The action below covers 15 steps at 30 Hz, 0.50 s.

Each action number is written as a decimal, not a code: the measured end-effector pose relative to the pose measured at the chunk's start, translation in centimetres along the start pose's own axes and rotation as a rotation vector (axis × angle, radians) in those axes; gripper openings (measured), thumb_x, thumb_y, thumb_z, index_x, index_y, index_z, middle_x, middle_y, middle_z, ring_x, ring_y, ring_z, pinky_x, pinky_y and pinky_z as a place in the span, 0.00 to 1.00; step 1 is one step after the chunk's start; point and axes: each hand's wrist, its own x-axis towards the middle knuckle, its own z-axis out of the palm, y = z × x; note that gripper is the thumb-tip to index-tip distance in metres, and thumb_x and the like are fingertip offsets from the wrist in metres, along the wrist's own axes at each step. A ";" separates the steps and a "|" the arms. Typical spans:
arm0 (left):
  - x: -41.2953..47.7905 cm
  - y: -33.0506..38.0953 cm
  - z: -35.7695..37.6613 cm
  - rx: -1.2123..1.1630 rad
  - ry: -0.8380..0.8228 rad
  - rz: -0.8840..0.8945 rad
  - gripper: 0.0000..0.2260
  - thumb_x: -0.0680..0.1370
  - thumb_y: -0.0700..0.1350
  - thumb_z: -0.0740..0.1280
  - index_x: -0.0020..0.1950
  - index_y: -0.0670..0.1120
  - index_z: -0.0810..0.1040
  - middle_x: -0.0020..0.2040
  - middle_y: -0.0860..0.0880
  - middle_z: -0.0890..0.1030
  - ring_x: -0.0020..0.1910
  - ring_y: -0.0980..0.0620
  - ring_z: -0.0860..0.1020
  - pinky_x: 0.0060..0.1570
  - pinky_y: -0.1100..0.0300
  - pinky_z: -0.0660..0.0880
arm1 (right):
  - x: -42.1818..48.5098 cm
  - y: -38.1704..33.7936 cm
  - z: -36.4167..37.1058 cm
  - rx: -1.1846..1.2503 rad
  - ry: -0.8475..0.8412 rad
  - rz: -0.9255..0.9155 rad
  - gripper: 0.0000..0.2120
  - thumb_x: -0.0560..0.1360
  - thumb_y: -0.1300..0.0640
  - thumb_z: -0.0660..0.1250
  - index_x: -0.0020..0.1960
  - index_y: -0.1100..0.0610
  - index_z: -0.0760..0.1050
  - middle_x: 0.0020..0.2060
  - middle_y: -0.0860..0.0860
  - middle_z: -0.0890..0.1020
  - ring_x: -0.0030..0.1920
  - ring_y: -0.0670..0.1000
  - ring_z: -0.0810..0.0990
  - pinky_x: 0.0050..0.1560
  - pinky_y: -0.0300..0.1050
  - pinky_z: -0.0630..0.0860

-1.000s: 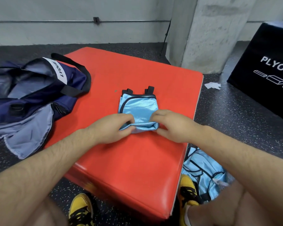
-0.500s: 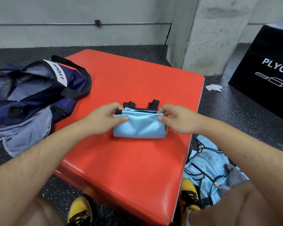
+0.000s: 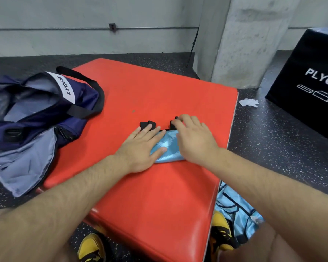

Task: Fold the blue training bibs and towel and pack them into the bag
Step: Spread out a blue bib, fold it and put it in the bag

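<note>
Both hands are down on the bib here. The left hand (image 3: 140,148) lies flat with its fingers straight and close together, palm pressing the left half of the small folded bib of shiny light blue fabric (image 3: 169,151), with the thumb spread out across the cloth. The right hand (image 3: 194,140) sits palm-down over the right half, fingers a little bent, their tips resting at the bib's far edge on one of the two short black strap tabs (image 3: 147,124) that poke out there. Neither hand grips anything; both simply press the cloth flat. The bib itself sits in a compact bundle near the middle of the big red padded vinyl block (image 3: 159,205), slightly toward its right side, and only a strip of blue shows between the two hands. Off to the left, the open navy blue fabric sports bag (image 3: 83,99) slumps on the dark speckled floor (image 3: 273,138) against the block. Its pale grey lining is showing, there is a white label across its rim, and one black strap loop is draped onto the red surface. It lies well apart from the bib. Down at the right, beside the block's near corner, a loose heap of light blue bibs with black trim (image 3: 233,210) lies on the floor, touching a yellow and black shoe (image 3: 221,231). A second matching shoe (image 3: 92,248) peeks out below the block's front edge. Further back stand a grey concrete pillar (image 3: 240,44) and a black box with white lettering (image 3: 311,82), with a crumpled white scrap (image 3: 248,102) on the floor between the box and the block.
</note>
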 end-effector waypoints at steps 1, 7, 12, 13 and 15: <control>0.1 -0.2 0.0 -0.007 0.000 -0.004 0.34 0.77 0.68 0.38 0.81 0.56 0.47 0.81 0.58 0.48 0.80 0.58 0.42 0.78 0.54 0.39 | -0.2 -0.3 0.3 -0.016 0.025 -0.073 0.20 0.78 0.55 0.60 0.69 0.54 0.71 0.67 0.52 0.73 0.64 0.58 0.73 0.53 0.53 0.72; 0.7 -0.7 -0.1 -0.028 0.011 -0.024 0.30 0.81 0.66 0.45 0.82 0.56 0.47 0.81 0.59 0.48 0.79 0.60 0.42 0.78 0.54 0.39 | -1.0 -0.3 1.7 0.070 -0.222 -0.084 0.30 0.82 0.40 0.41 0.80 0.50 0.58 0.79 0.48 0.61 0.79 0.52 0.57 0.70 0.54 0.66; 1.2 -0.9 -0.3 -0.049 -0.040 -0.029 0.29 0.82 0.63 0.46 0.81 0.56 0.44 0.81 0.59 0.45 0.79 0.60 0.40 0.78 0.54 0.36 | -0.5 -0.1 1.0 0.118 -0.334 -0.048 0.29 0.83 0.38 0.43 0.82 0.46 0.47 0.81 0.46 0.48 0.80 0.49 0.44 0.76 0.52 0.55; 1.2 -0.9 -0.3 -0.057 -0.054 -0.027 0.29 0.82 0.63 0.46 0.81 0.57 0.44 0.81 0.59 0.44 0.79 0.60 0.39 0.77 0.54 0.36 | -0.6 -0.3 0.9 0.136 -0.372 -0.026 0.29 0.83 0.38 0.43 0.81 0.45 0.45 0.81 0.46 0.46 0.80 0.49 0.42 0.77 0.52 0.54; 1.1 -0.9 -0.5 -0.091 -0.075 -0.025 0.28 0.83 0.63 0.46 0.81 0.58 0.44 0.81 0.59 0.43 0.79 0.60 0.39 0.77 0.54 0.36 | -1.0 -0.6 0.9 0.166 -0.447 0.003 0.30 0.82 0.36 0.42 0.81 0.44 0.42 0.81 0.45 0.43 0.80 0.49 0.39 0.78 0.53 0.51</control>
